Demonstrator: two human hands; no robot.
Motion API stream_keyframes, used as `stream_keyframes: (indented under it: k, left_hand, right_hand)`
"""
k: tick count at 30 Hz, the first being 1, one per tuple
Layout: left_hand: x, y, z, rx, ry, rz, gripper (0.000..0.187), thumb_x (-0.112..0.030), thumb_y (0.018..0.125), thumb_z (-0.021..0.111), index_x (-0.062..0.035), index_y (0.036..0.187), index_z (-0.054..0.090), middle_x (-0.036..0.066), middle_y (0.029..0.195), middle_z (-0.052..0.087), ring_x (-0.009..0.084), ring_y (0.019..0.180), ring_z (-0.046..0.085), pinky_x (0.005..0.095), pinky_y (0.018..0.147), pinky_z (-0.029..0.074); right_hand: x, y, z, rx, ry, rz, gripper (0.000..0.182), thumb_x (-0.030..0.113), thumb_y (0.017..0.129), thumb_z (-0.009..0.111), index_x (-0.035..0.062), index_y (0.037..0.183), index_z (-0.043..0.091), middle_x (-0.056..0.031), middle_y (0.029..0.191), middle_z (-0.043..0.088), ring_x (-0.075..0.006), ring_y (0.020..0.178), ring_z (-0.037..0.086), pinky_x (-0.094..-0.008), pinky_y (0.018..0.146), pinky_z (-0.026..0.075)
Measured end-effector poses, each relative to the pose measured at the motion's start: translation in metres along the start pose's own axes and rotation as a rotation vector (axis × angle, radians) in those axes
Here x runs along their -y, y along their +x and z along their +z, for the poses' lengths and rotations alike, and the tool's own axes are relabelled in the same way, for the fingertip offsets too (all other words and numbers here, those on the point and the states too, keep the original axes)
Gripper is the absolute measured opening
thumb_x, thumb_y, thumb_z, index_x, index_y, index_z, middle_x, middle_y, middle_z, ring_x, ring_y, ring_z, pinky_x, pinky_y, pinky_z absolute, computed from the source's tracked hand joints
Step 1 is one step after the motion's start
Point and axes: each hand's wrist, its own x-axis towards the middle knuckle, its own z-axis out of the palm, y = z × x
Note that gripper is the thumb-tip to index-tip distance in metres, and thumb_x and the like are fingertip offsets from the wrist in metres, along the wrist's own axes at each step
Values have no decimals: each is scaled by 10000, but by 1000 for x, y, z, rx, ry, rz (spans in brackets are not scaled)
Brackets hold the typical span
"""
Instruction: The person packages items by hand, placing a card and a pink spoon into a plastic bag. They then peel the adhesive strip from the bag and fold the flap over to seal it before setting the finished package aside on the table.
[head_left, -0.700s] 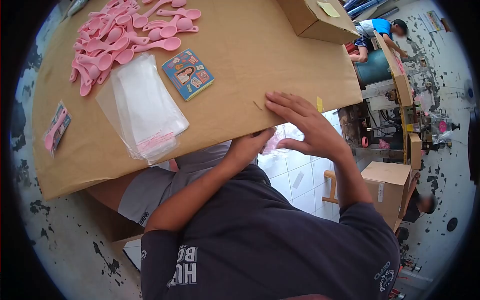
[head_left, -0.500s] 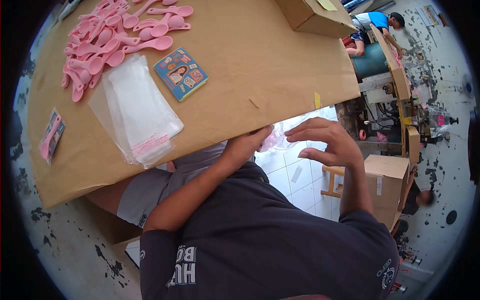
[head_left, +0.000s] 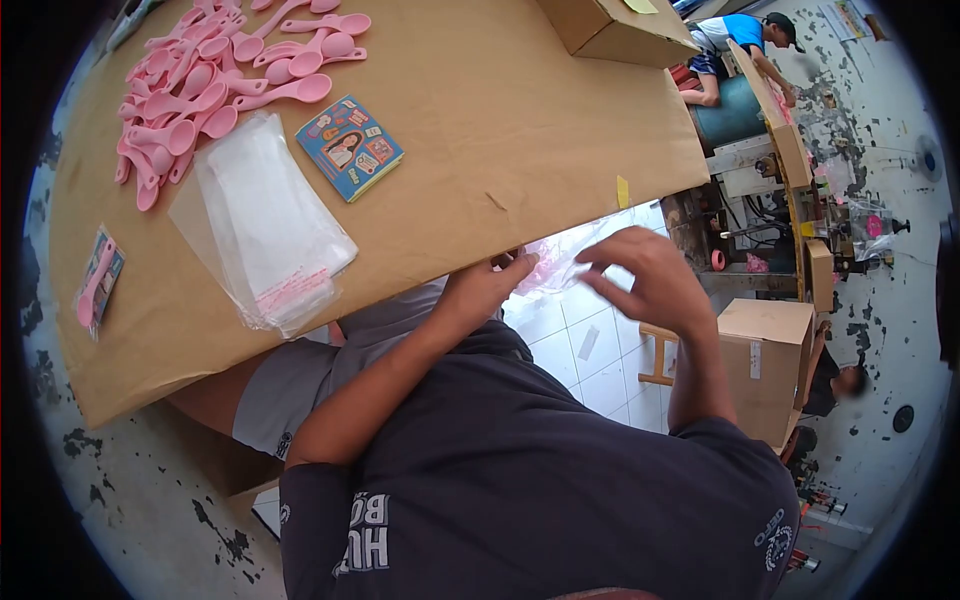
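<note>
My left hand [head_left: 488, 288] is closed at the table's front edge, its fingers round a crumpled clear plastic bag [head_left: 553, 262] with a pinkish tint. The bag hangs just past the edge, over the tiled floor, and part of it is hidden by the fingers. From the right, my right hand [head_left: 650, 280] reaches to the same bag, thumb and fingertips drawn together at its side; they are slightly blurred. A stack of clear plastic bags [head_left: 275, 220] with pink print lies flat on the table, beside a stack of blue illustrated cards [head_left: 350, 148].
Pink measuring spoons [head_left: 190, 95] are heaped at the table's far left. A bagged card with a pink spoon [head_left: 98, 285] lies near the left edge. A cardboard box [head_left: 620, 35] stands at the back right; another box [head_left: 765, 365] and a wooden stool [head_left: 657, 355] are to my right. Two people sit farther off.
My right hand's spread fingers have drawn together at the plastic bag. My left hand keeps its grip near the table edge. The whole view has shifted slightly.
</note>
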Motion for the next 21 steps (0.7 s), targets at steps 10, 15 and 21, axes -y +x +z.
stream_keyframes:
  k: [10,15,21]
  left_hand:
    - [7,0,2,28,100,130,267,-200,942,711,-42,1155,686,16,897,618,107,758,580,280,681,516]
    - [3,-3,-1,62,155,195,339,-155,923,688,-90,1256,680,35,964,651,128,782,604,307,711,524]
    - [5,-16,-9,72,119,283,352,-140,930,651,-37,1266,641,101,1233,672,191,873,649,341,778,553]
  right_hand:
    - [0,0,4,-51,-1,-105,174,184,877,762,42,974,738,-116,950,727,-317,942,668,-416,855,517]
    - [-2,3,-6,-388,-121,-212,288,125,870,743,30,669,560,-97,615,543,-291,584,536,-393,578,417]
    - [12,32,-19,-421,1,-135,150,39,921,654,20,1060,708,-112,814,693,-290,754,676,-365,692,520]
